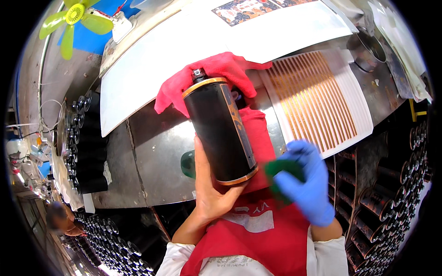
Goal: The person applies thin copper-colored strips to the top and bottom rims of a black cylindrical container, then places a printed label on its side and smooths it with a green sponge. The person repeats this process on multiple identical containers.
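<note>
My bare left hand (209, 195) grips the lower end of a black bottle (216, 133) from below and along its side. The bottle tilts over the table, its neck pointing away from me. Copper-coloured bands ring both ends, and a patterned strip runs down its right side. Pink-red cloth (209, 69) lies behind and beside the bottle. My right hand (311, 184), in a blue glove, is closed on a flat dark green piece (281, 172), somewhat blurred, just right of the bottle's base. Another dark green piece (188, 164) shows left of the bottle.
To the right lies a white backing sheet (363, 115) bearing several copper strips. White board (152, 69) spans the far side, with printed sheets (244, 10) on it. A metal pot (366, 50) stands far right. Black bottles (87, 147) line the left; racked bottles (377, 202) fill the lower right.
</note>
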`<move>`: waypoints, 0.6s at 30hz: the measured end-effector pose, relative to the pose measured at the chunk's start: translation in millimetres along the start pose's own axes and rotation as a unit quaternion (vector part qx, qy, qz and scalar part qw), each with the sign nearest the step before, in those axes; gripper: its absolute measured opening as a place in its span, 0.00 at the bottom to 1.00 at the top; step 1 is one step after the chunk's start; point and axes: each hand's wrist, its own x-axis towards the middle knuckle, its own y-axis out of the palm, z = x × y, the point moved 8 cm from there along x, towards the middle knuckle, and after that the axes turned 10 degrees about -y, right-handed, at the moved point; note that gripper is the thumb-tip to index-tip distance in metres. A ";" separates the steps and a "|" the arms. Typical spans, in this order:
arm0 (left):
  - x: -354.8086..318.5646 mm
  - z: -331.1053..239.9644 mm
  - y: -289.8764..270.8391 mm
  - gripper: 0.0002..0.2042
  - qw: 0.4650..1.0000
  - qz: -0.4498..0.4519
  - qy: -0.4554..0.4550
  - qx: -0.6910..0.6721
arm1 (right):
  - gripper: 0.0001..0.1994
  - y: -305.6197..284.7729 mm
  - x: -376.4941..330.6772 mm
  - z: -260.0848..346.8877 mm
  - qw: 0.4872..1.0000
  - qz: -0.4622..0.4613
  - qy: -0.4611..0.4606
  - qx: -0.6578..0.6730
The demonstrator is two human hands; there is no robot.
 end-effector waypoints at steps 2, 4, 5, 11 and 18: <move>1.7 -0.8 -1.5 0.53 1.000 -0.007 -0.001 -0.025 | 0.17 34.0 -14.3 19.2 0.991 0.086 -0.074 -0.076; 1.5 0.4 -5.6 0.54 0.999 -0.010 0.020 0.033 | 0.16 26.2 -13.7 11.8 0.981 0.060 -0.086 -0.166; 1.0 1.3 -7.5 0.55 0.997 -0.009 0.030 0.064 | 0.15 9.9 -12.4 2.7 0.978 0.024 -0.071 -0.195; -3.8 -48.7 -2.1 0.48 0.948 -0.087 0.156 0.263 | 0.15 6.5 -23.5 3.9 0.986 -0.010 -0.079 -0.145; 6.3 -43.6 4.2 0.45 0.922 -0.056 0.190 0.333 | 0.15 11.5 -17.9 -21.2 0.991 0.038 -0.050 -0.117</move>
